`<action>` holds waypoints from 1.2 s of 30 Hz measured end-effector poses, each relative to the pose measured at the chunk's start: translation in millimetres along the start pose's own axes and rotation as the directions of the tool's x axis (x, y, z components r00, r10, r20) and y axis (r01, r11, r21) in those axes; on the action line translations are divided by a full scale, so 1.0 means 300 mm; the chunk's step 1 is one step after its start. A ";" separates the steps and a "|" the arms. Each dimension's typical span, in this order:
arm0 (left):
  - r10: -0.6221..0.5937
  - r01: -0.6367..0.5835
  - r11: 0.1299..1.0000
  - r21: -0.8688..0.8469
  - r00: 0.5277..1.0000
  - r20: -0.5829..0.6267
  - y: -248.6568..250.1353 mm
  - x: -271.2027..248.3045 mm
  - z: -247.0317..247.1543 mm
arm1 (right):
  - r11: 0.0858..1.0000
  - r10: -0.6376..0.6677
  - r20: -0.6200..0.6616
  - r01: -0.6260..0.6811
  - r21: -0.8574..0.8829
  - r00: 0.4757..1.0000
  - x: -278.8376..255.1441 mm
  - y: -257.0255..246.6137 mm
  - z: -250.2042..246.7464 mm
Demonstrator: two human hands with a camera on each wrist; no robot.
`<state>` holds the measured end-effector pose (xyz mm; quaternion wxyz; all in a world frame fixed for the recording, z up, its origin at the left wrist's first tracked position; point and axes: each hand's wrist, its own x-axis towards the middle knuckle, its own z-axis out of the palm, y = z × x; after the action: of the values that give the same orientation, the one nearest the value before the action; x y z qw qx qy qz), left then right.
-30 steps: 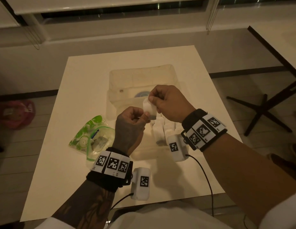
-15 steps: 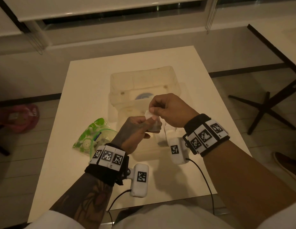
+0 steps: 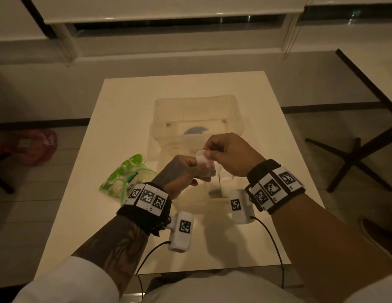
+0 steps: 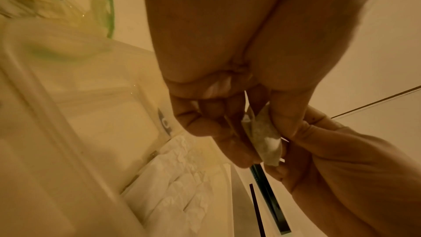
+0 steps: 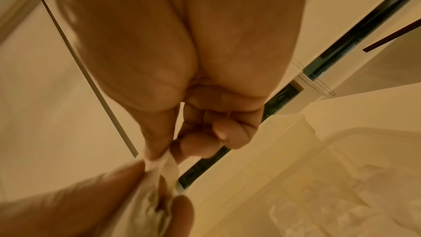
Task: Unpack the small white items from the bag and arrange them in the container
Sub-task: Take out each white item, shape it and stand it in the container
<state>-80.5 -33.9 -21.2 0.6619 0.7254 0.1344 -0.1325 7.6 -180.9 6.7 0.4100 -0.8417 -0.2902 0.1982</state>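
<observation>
Both hands hold one small white sachet [image 3: 203, 161] above the near part of the clear plastic container [image 3: 195, 110]. My left hand [image 3: 186, 169] pinches its lower part; in the left wrist view the sachet [image 4: 264, 136] sits between thumb and fingers. My right hand [image 3: 214, 153] pinches its top edge, and the right wrist view has the sachet [image 5: 159, 167] at those fingertips. Several white sachets [image 3: 225, 182] stand in a row inside the container. The green-printed zip bag [image 3: 127, 179] lies on the table left of my left hand.
The white table [image 3: 116, 127] carries the container at its middle. A second table [image 3: 376, 68] with dark legs stands to the right. A pink bag [image 3: 29, 145] lies on the floor at left. Cables run from the wrist cameras to the table's near edge.
Both hands have sunk a little toward the container with the sachet, and the left hand has turned flatter. The right hand's pinch moved to the sachet's top edge.
</observation>
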 end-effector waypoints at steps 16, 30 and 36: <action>0.006 -0.007 1.000 -0.002 0.996 -0.088 -0.052 0.002 0.024 | 0.999 0.047 -0.005 -0.047 0.014 0.999 0.002 0.031 0.020; 0.071 -0.054 0.994 0.090 0.979 -0.191 -0.053 0.008 0.021 | 0.998 0.064 0.010 -0.064 -0.011 0.998 0.007 0.051 0.014; 0.016 0.000 0.997 0.073 0.977 -0.214 -0.067 0.002 0.011 | 0.996 0.061 0.007 -0.061 -0.061 0.998 0.006 0.071 0.004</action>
<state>-87.5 -35.5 -40.4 0.6171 0.7597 0.1972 -0.0554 15.2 -189.4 -11.4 0.3766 -0.8614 -0.2721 0.2053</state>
